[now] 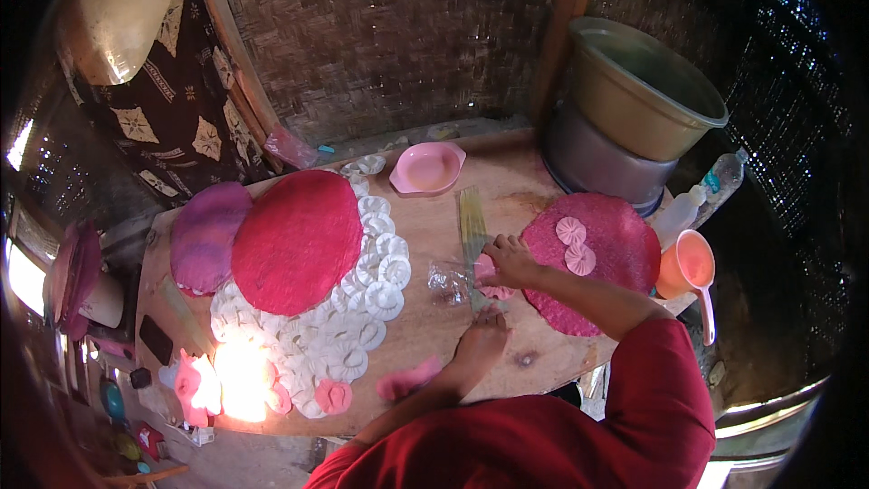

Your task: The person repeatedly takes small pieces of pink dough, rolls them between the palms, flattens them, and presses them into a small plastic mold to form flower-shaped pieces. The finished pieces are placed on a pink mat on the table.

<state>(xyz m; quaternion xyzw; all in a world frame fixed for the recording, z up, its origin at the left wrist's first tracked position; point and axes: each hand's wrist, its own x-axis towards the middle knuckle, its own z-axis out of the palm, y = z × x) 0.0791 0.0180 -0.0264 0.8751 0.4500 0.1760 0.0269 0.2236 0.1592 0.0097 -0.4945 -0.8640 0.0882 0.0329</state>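
Observation:
My right hand [510, 263] reaches in from the right, fingers spread over a narrow yellow-green ribbed strip [472, 215]. Beside and partly under its fingers is a flat pink dough-like piece [486, 269]. Near the strip's lower end my left hand [484, 337] has its fingers curled together on the table; a bit of pink shows at the tips, but what they hold is hidden. To the right lies a round dark-pink tray [588, 294] bearing two pleated pink discs [580, 259]. A loose pink lump [409, 378] rests beside my left forearm.
Many white pleated discs [348, 362] cover the table's left part, beside a red round tray [297, 240] and a purple one [208, 235]. A pink dish [428, 168], clear plastic [445, 282], large basins [647, 81], bottles [724, 179] and an orange dipper [686, 264] stand around.

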